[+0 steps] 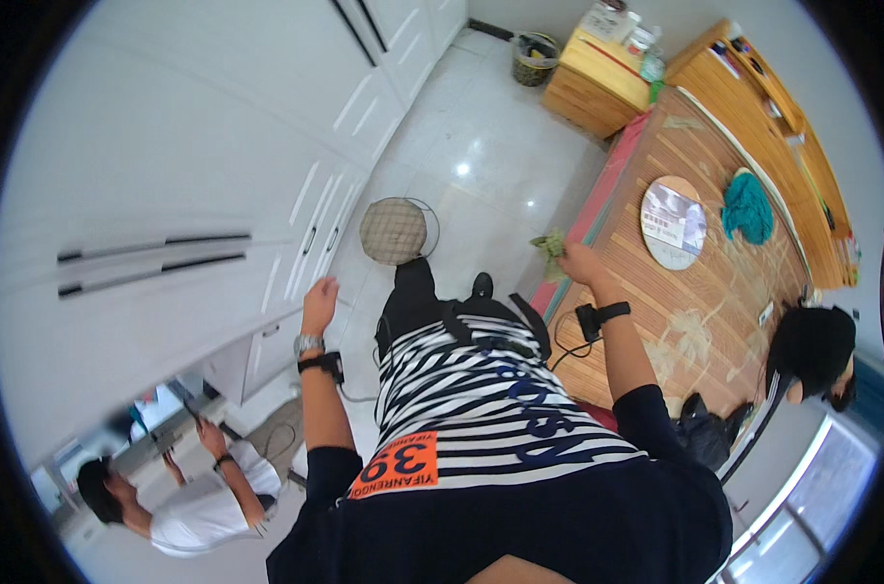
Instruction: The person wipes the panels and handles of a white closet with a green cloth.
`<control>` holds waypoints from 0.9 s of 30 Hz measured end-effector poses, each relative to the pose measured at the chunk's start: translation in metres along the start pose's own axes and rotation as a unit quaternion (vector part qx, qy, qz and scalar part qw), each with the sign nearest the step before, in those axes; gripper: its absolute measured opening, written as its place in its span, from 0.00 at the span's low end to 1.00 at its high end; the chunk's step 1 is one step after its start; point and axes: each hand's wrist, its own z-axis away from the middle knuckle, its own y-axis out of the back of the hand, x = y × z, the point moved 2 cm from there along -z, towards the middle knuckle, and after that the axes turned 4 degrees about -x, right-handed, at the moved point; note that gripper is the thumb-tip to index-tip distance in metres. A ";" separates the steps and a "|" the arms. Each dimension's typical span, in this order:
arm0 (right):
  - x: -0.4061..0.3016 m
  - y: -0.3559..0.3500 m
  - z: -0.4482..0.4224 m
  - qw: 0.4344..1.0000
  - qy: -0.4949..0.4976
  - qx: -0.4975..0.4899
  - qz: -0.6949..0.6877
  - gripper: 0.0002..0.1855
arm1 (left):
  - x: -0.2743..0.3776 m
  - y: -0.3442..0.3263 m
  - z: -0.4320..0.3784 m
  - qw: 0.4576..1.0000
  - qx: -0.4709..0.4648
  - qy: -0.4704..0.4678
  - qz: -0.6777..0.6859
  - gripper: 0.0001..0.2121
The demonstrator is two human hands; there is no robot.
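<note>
My right hand (580,263) grips a crumpled green cloth (551,252) beside the edge of a bed (631,292) that has a brown slatted mat. A cable runs from a black band on that wrist. My left hand (320,298) hangs near the white cabinet doors (318,219), its fingers loosely curled and nothing visible in them. A metal watch and another black band circle the left wrist. Just ahead of my feet, a round stool (393,231) with a plaid cushion stands on the tiled floor.
On the bed lie a round printed disc (673,223) and a teal cloth (748,208). A wooden nightstand (595,80) carries bottles and boxes; a bin (534,62) sits beside it. Other people are at left (208,504) and right (814,358).
</note>
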 end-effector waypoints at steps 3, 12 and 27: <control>-0.034 -0.008 -0.026 1.000 0.019 0.001 0.006 0.17 | -0.005 0.019 -0.032 0.997 -0.053 0.020 0.049 0.16; -0.111 0.027 -0.015 0.996 -0.075 0.046 0.004 0.17 | 0.039 0.031 -0.233 0.982 -0.145 -0.115 0.029 0.15; -0.143 0.076 -0.033 0.991 -0.130 0.017 -0.010 0.19 | 0.051 -0.015 -0.267 0.975 -0.182 -0.108 0.070 0.15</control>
